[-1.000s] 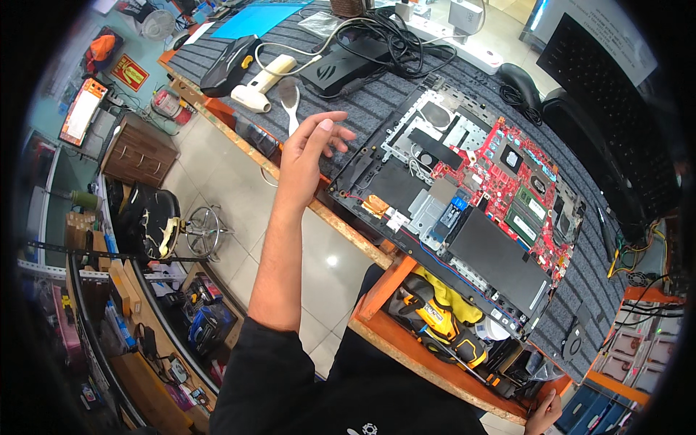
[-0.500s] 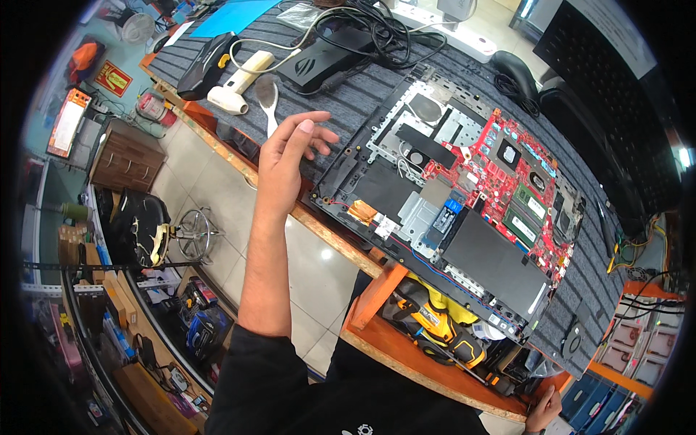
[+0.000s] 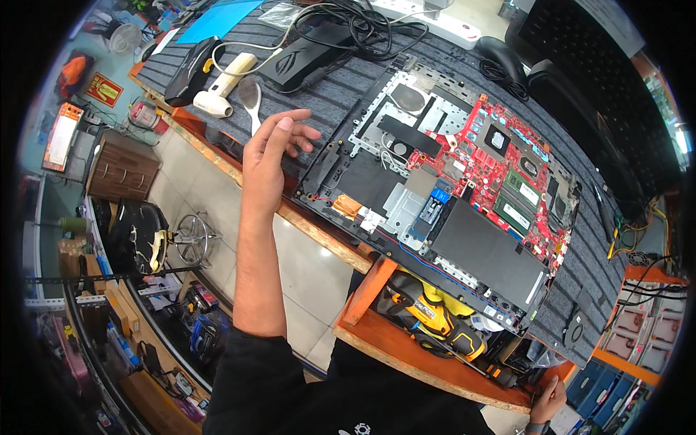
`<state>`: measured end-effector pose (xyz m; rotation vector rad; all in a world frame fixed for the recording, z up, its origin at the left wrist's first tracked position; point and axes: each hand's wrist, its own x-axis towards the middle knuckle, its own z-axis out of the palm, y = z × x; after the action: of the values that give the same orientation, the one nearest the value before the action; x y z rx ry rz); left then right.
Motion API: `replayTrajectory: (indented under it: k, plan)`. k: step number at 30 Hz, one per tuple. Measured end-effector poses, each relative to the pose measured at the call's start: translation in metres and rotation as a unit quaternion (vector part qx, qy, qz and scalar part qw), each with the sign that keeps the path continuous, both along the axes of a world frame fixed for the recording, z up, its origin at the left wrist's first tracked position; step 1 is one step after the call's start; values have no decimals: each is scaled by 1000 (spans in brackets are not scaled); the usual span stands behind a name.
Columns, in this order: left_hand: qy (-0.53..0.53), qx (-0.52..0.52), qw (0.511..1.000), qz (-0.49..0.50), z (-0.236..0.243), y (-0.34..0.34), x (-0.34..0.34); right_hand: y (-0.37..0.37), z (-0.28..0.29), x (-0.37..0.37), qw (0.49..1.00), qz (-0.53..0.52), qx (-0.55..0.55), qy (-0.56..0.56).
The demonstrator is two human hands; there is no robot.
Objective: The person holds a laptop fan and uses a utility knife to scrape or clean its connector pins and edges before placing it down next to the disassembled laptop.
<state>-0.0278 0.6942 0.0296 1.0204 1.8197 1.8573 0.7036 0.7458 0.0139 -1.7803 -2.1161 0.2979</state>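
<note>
My left hand (image 3: 270, 156) hangs raised over the tabletop's (image 3: 341, 87) left edge, fingers (image 3: 297, 134) spread loosely and holding nothing, their tips just short of the opened laptop's (image 3: 442, 196) left corner. The laptop lies bottom-up with its cover off — red circuit board (image 3: 507, 167) toward the far side, flat black battery (image 3: 489, 254) toward the near edge, a blue-labelled part (image 3: 435, 206) between them. It rests on the grey ribbed mat covering the tabletop, its near side overhanging the orange wooden edge (image 3: 319, 235).

My right hand (image 3: 547, 399) sits at the tabletop's near right corner, low in view; I cannot tell how its fingers stand.

Toward the far left corner lie a white handheld tool (image 3: 225, 87), a black power brick (image 3: 301, 54) with coiled cables (image 3: 370, 22), and a metal spoon-like piece (image 3: 251, 98). A yellow-and-black power tool (image 3: 428, 319) rests on the shelf beneath the near edge.
</note>
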Motion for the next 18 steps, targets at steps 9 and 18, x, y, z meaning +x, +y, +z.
replayTrajectory:
  k: [9, 18]
  plan:
    - [-3, 3, 1000, -3, -1, 0, -1, -1, 0, 0, 1000, -2, -18, 13]
    - [2, 6, 1000, -6, 1, -1, 0, 0, -3, 4, 999, -7, -25, 31]
